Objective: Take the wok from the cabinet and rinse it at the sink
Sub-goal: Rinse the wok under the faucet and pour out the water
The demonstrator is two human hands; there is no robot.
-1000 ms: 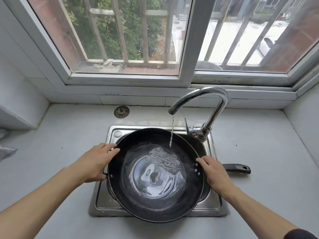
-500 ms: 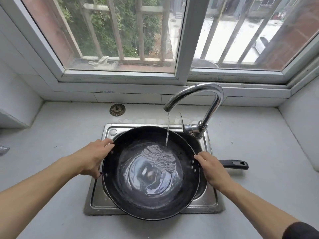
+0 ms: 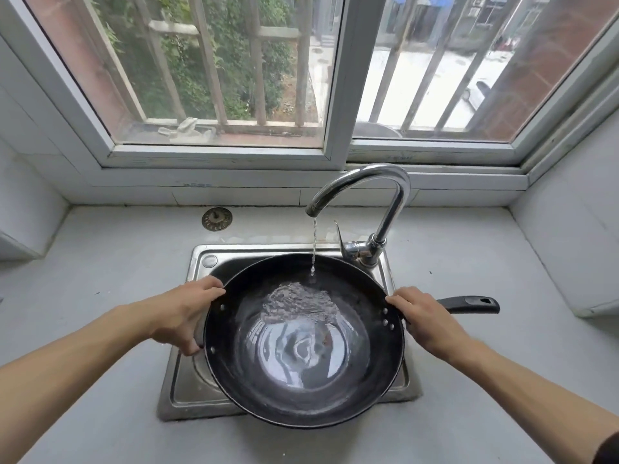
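A black wok [image 3: 303,393] sits over the steel sink [image 3: 182,393], covering most of the basin. Water pools and ripples in its bottom. My left hand [image 3: 182,313] grips the wok's left rim by its small side handle. My right hand [image 3: 425,318] holds the right rim where the long black handle [image 3: 469,304] begins; the handle points right over the counter. A chrome tap [image 3: 375,192] arches over the sink and a thin stream of water [image 3: 314,249] falls into the wok's far side.
A grey counter [image 3: 100,269] surrounds the sink. A round metal sink strainer [image 3: 216,219] lies on it at the back left. The window sill and barred window [image 3: 335,95] rise right behind the tap. Walls close in on both sides.
The wok's tilt has shifted slightly and the pooled water has swirled toward the centre. Both hands keep their grip on the rim. Water keeps running.
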